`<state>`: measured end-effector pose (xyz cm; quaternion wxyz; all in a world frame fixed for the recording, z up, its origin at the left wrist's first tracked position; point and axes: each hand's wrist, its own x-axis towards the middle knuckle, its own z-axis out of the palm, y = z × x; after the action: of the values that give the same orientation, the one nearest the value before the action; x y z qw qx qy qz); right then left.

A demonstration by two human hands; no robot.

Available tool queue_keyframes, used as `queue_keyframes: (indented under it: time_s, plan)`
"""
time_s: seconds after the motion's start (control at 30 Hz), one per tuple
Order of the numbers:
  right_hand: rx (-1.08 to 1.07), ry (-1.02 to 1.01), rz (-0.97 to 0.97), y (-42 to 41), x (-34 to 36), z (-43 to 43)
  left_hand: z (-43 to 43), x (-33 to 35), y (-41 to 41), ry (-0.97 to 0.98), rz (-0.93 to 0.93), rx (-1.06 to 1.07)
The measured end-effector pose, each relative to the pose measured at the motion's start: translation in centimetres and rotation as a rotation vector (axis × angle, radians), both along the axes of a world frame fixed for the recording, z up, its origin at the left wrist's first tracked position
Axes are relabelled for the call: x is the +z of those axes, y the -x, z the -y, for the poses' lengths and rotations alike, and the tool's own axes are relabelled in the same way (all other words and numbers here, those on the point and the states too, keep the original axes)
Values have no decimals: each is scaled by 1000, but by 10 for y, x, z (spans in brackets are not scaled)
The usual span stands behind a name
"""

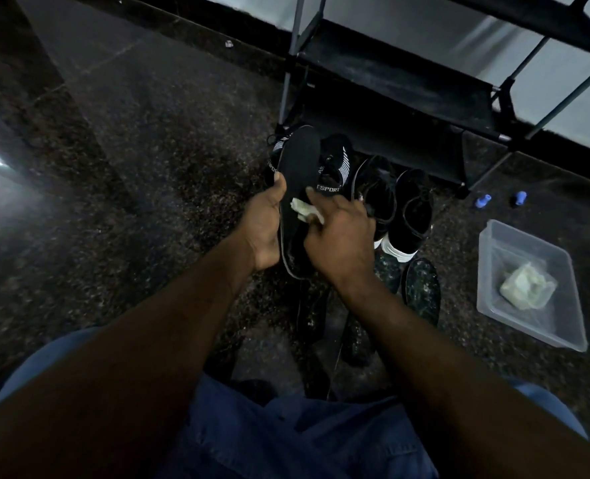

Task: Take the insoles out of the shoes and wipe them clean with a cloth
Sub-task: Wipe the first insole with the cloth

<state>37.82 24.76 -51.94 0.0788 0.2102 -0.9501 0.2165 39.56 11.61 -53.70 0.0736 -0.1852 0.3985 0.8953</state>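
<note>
Left hand (265, 226) clamps the near edge of a black insole (298, 174), thumb wrapped over its rim, holding it raised and tilted away from the body above the dark speckled floor (148, 167). The right hand (342, 236) grips a bunched pale cloth (305, 212) under its curled fingers and presses it against the insole's face near the middle.

Just behind the insole, a pair of black sport shoes (333, 164) with white stripes stands at the foot of a black rack (390, 84). Beside them to the right sits a pair of black shoes (411, 209) with white heels. Loose insoles (421, 288) lie flat on the floor just below that pair, close under the right forearm.

Further right, well apart from the hands, a clear plastic tub (485, 271) holds a second cloth (526, 286). Two small blue pieces (482, 201) lie on the floor beyond the tub, near the rack's corner. Open floor stretches to the left of the hands.
</note>
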Motion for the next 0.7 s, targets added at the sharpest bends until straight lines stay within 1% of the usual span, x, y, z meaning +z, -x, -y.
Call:
queue_keyframes:
  time_s: [0.1, 0.23, 0.33, 0.43, 0.57, 0.7]
  plan:
    - [-9, 43, -11, 15, 6, 8, 2, -4, 5, 11, -13, 12]
    - [8, 75, -55, 15, 6, 18, 6, -5, 8, -5, -34, 55]
    - [72, 80, -92, 2, -2, 21, 9, -6, 9, -36, -21, 66]
    - [144, 45, -148, -9, -8, 19, 12, -3, 9, -51, -5, 34]
    - [44, -3, -223, 2, 1, 11, 8, 3, 7, -56, -36, 30]
    - [-44, 44, -218, 15, 17, 8, 1, 5, 5, -79, -79, -13]
